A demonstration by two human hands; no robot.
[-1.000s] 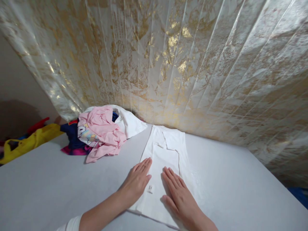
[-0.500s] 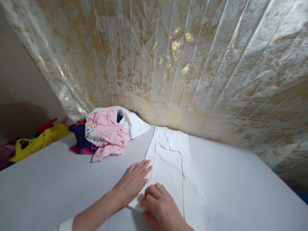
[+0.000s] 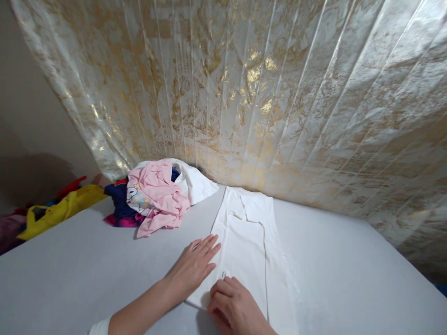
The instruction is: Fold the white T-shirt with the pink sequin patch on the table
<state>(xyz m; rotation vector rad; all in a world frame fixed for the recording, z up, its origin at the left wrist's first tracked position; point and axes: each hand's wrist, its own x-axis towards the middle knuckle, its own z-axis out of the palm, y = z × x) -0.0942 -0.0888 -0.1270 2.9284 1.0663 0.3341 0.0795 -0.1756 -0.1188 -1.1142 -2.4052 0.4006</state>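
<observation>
A white shirt [image 3: 246, 242] lies folded lengthwise on the table, its neckline at the far end and its sides turned inward. My left hand [image 3: 195, 263] rests flat along its left edge, fingers spread. Lower down, my right hand [image 3: 237, 302] is closed, with curled fingers gripping the cloth near the bottom left; the fingertips are partly hidden. A small tag with dark print [image 3: 224, 274] shows just above the right knuckles.
The pale table [image 3: 335, 270] meets a shiny gold-and-white curtain [image 3: 244, 93] at the back. A heap of clothes with a pink shirt [image 3: 164, 190] on top sits at the back left. Beyond the left edge lies a yellow garment [image 3: 66, 209].
My right hand has shifted slightly at the shirt's lower part, and the small tag now shows above it. My left hand stays on the left edge. The view has tilted a little.
</observation>
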